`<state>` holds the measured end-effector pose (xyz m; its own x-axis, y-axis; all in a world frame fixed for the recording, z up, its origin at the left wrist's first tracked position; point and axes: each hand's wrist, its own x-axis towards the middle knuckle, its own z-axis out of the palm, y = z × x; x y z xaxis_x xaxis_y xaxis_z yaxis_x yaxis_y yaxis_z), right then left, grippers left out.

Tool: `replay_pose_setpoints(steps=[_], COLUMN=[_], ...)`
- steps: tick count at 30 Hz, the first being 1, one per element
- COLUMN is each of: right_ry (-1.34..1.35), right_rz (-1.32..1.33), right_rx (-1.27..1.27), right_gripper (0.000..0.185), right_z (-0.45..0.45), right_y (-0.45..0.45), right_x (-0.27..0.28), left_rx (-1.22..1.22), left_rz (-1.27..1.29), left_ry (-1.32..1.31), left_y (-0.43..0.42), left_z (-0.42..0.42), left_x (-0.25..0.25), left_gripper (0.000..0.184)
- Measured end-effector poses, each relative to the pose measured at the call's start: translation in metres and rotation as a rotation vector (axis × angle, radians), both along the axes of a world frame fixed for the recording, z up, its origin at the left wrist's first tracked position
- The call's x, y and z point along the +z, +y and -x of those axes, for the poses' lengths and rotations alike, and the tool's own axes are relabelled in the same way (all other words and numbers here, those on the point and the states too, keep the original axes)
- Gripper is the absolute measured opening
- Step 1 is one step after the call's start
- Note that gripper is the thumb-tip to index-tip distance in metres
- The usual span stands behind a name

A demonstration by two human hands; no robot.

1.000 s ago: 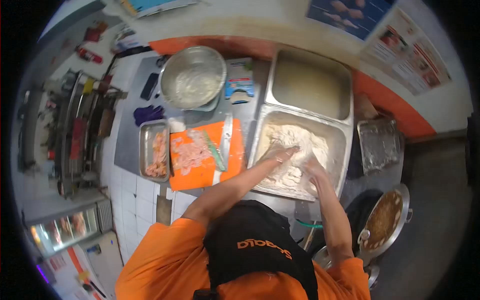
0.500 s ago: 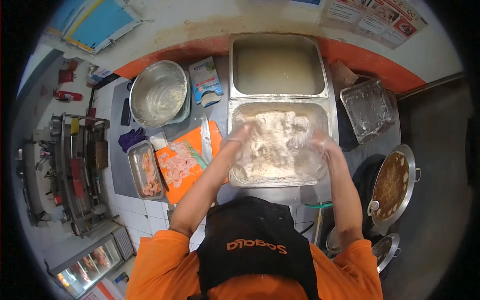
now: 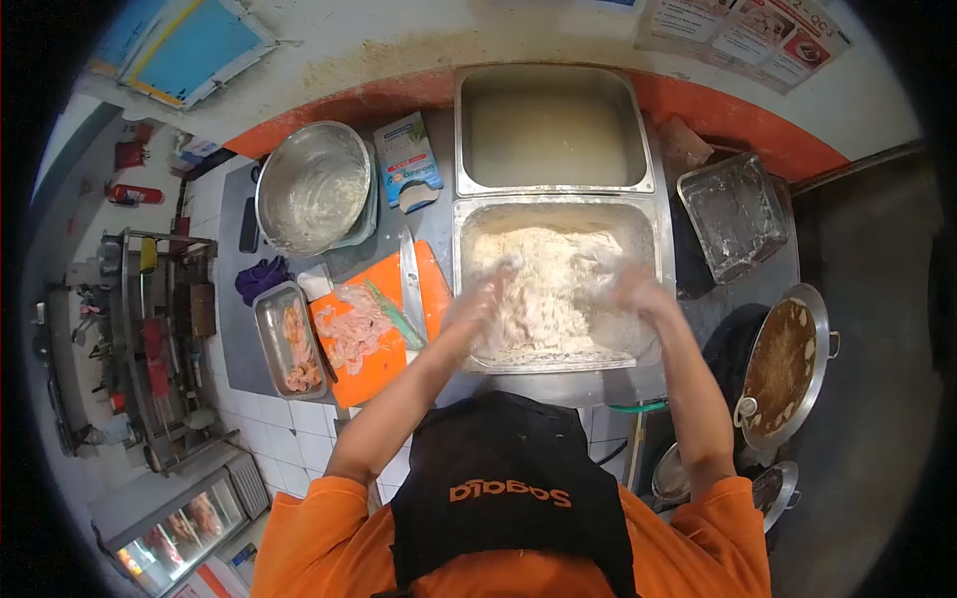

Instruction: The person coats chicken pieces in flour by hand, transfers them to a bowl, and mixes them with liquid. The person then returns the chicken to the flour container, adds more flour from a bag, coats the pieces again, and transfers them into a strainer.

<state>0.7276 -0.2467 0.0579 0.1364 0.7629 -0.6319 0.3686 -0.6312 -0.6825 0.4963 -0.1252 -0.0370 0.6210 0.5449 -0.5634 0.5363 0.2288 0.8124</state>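
Observation:
A steel pan [image 3: 646,249] holds a heap of white flour [image 3: 546,284] with lumpy coated pieces that I cannot make out singly. My left hand [image 3: 482,297], floured and blurred, is at the pan's left side beside the heap. On the pan's right side my right hand [image 3: 630,287] is also smeared by motion, next to the flour. The fingers of both hands are too blurred to read, and whether they hold anything does not show. Behind this pan stands a second steel pan [image 3: 643,149] with cloudy liquid in it.
An orange cutting board [image 3: 374,382] with pale meat and a knife [image 3: 410,279] lies left, beside a meat tray [image 3: 261,334]. Farther back are a steel bowl [image 3: 299,189] and a box [image 3: 407,159]. At right stand a wire-look tray [image 3: 733,219] and an oil pan [image 3: 783,364].
The view has turned and shifted since the first frame. My hands have parted from the middle of the flour to the pan's two sides, and the flour is now heaped more centrally.

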Motion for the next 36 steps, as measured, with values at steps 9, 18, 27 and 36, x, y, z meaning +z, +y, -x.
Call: replay_pose_setpoints(steps=[9,18,27,36], right_ry=[0.208,-0.267,0.451,-0.310], right_rz=[-0.485,-0.471,-0.755,-0.018], right_rx=[-0.385,-0.378,-0.295,-0.046], right_gripper=[0.078,0.057,0.137,0.091], right_z=[0.045,0.011,0.028,0.005], right_y=[0.001,-0.041,-0.031,-0.024], right_x=[-0.115,-0.066,0.034,-0.147], left_rx=[0.128,-0.527,-0.191,0.093], left_rz=[0.167,-0.723,-0.181,0.223], left_ry=[-0.027,-0.101,0.329,0.103], left_y=[-0.019,0.019,0.038,0.008], left_z=[-0.043,-0.018,-0.021,-0.066], left_x=[-0.068,0.003,0.033,-0.029], left_gripper=[0.051,0.034,0.053,0.055])
